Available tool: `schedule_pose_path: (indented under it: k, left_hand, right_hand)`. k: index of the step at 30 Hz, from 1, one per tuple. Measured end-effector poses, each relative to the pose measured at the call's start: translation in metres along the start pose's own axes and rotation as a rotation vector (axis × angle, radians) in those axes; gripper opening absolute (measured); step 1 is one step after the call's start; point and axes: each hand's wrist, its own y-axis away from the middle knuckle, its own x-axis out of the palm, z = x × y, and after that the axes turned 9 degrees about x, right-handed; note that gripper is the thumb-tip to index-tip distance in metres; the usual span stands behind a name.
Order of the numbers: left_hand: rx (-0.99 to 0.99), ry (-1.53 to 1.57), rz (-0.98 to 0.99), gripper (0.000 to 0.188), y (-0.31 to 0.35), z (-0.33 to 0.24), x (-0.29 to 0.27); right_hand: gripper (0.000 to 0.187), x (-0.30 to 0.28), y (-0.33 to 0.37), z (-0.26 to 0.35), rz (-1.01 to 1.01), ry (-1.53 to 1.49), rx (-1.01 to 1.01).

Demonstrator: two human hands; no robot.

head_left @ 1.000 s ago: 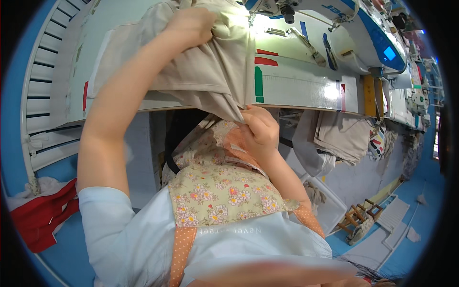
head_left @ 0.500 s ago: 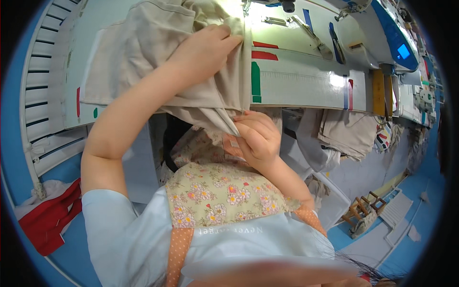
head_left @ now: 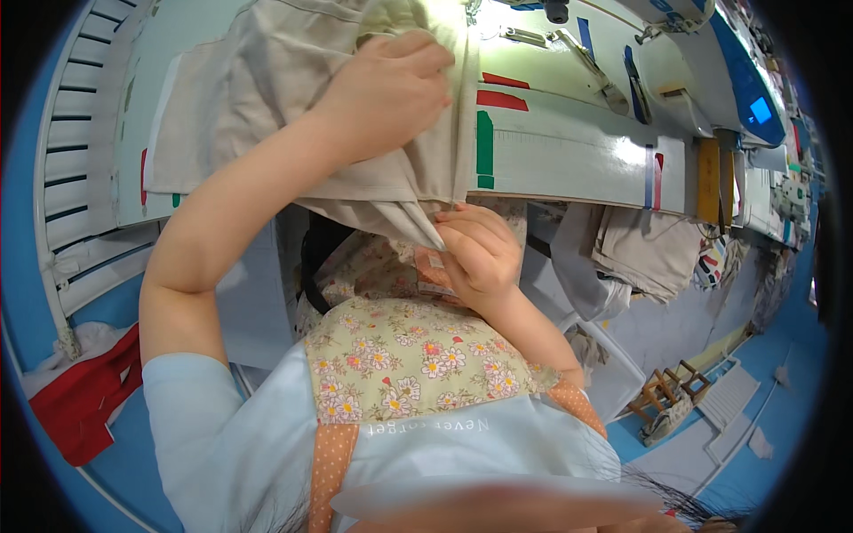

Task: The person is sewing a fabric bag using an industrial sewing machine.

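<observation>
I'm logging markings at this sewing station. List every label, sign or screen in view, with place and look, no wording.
Screen: small glowing blue rectangle on the sewing machine, upper right.
Red tape strips: two bars on the white table, right of the left hand.
Green tape strip: upright bar below them.
Striped marker: red and blue, table's right edge.

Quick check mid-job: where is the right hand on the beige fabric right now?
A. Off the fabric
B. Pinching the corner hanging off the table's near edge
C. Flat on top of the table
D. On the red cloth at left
B: the right hand pinches the hanging corner of the beige fabric below the table edge, while the left hand presses the fabric on top.
</observation>
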Motion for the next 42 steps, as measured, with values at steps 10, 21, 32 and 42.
schedule_pose_path:
  k: [10, 21, 32, 42]
  left_hand:
    - [-0.114, -0.024, 0.204, 0.034, 0.009, -0.013, 0.015]
    - [0.046, 0.408, 0.185, 0.036, 0.035, -0.048, -0.012]
    - [-0.038, 0.383, 0.190, 0.037, 0.029, -0.045, -0.010]
    - [-0.093, 0.333, 0.278, 0.046, 0.023, -0.041, -0.010]
  right_hand:
    - [0.025, -0.004, 0.001, 0.004, 0.022, -0.044, 0.014]
    - [0.033, -0.003, 0.007, -0.004, 0.026, 0.007, -0.048]
    - [0.034, -0.005, 0.006, -0.003, 0.031, 0.002, -0.026]
    - [0.026, -0.017, 0.001, -0.003, 0.073, 0.000, -0.008]
